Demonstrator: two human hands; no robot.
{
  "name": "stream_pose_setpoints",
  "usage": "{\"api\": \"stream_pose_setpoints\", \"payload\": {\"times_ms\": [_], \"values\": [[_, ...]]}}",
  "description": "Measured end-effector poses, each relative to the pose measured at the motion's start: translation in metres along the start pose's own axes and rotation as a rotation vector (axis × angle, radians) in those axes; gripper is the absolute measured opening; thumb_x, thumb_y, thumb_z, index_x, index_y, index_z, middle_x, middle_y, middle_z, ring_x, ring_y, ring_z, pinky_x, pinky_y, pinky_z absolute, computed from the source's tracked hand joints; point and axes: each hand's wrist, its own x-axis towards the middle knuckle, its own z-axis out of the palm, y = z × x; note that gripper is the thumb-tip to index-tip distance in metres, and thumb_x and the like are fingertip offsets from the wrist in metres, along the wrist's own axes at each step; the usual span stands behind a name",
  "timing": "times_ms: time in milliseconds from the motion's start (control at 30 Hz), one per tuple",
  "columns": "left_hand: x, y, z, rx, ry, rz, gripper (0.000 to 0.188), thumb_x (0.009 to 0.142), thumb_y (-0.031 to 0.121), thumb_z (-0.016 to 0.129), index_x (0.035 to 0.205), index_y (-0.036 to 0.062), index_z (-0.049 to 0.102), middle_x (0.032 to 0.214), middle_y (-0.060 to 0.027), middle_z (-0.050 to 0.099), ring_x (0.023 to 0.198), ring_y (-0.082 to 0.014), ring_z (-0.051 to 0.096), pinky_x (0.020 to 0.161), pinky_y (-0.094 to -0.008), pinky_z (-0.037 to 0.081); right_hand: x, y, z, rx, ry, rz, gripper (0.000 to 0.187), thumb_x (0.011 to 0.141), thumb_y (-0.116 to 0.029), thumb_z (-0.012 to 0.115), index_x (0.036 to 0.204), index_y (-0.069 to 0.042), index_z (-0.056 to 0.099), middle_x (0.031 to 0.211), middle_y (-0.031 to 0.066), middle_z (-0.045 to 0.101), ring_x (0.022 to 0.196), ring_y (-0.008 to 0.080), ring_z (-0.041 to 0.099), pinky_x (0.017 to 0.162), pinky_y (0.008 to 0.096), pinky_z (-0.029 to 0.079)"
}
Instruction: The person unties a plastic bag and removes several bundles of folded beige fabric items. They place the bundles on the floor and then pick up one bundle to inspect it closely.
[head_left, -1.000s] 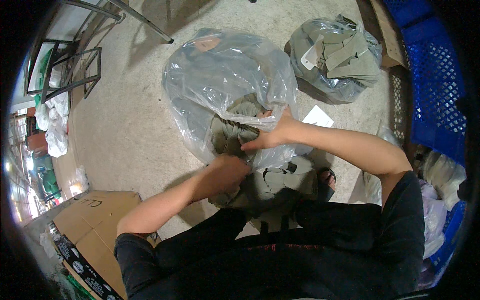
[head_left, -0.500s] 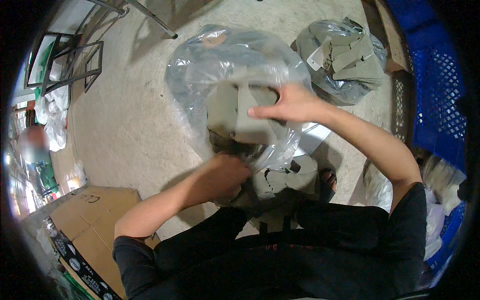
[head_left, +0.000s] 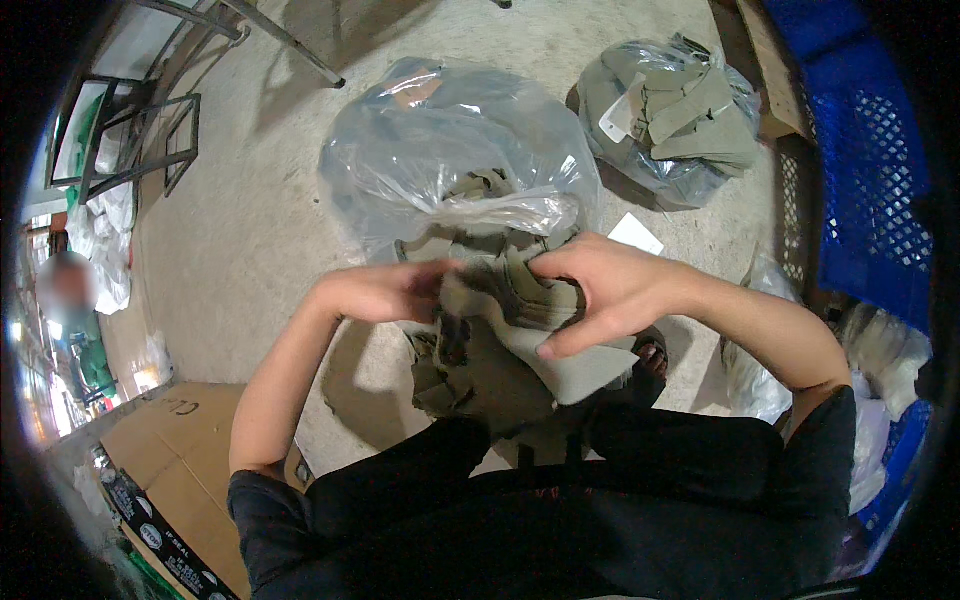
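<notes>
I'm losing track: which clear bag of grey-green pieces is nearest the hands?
The larger clear bag, close to the right hand; the smaller bag lies farther off, upper right.

Between left hand [head_left: 385, 291] and right hand [head_left: 620, 290]: cut pieces [head_left: 505, 345] | just beyond: plastic bag [head_left: 450, 135] | beyond, right: second bag [head_left: 685, 185] | nearside left: carton [head_left: 190, 455]

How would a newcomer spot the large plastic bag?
Start at the blue crate on the right. Left of it sits a small bag with a white tag; further left is the large plastic bag. Its greater size and brown patch set it apart.
</notes>
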Motion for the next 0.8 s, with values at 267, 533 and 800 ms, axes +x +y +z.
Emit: {"api": "stream_pose_setpoints", "payload": {"times_ms": [267, 533, 800], "values": [[0.041, -0.045, 0.085, 0.174, 0.235, 0.1, 0.052, 0.095, 0.011, 0.065, 0.145, 0.0036, 0.054, 0.137, -0.0161, 0.063, 0.122, -0.0259, 0.063, 0.101, -0.0392, 0.052, 0.011, 0.064, -0.006, 0.196, -0.293, 0.173, 0.059, 0.101, -0.057, 0.058, 0.114, 0.0, 0.066, 0.098, 0.0148, 0.066, 0.099, 0.0226, 0.06, 0.086, 0.037, 0.048], [0.049, -0.029, 0.121, 0.291, -0.252, 0.383, 0.026, 0.096, 0.01, 0.063, 0.12, 0.0061, 0.07, 0.112, -0.0182, 0.073, 0.107, -0.0351, 0.07, 0.093, -0.0442, 0.054, 0.042, 0.064, 0.003, -0.233, 0.41, 0.056, 0.039, 0.104, -0.025, 0.056, 0.136, -0.003, 0.057, 0.12, 0.0232, 0.069, 0.121, 0.0384, 0.064, 0.102, 0.0461, 0.05], [0.062, -0.015, 0.023, 0.431, 0.583, 0.333, 0.035, 0.098, 0.007, 0.057, 0.132, 0.0076, 0.062, 0.128, -0.0198, 0.063, 0.12, -0.0391, 0.06, 0.104, -0.0464, 0.048, 0.074, 0.086, 0.026, -0.648, -0.161, 0.057, 0.065, 0.089, -0.033, 0.075, 0.143, -0.005, 0.05, 0.145, 0.014, 0.056, 0.136, 0.0371, 0.051, 0.108, 0.0516, 0.044]]}}
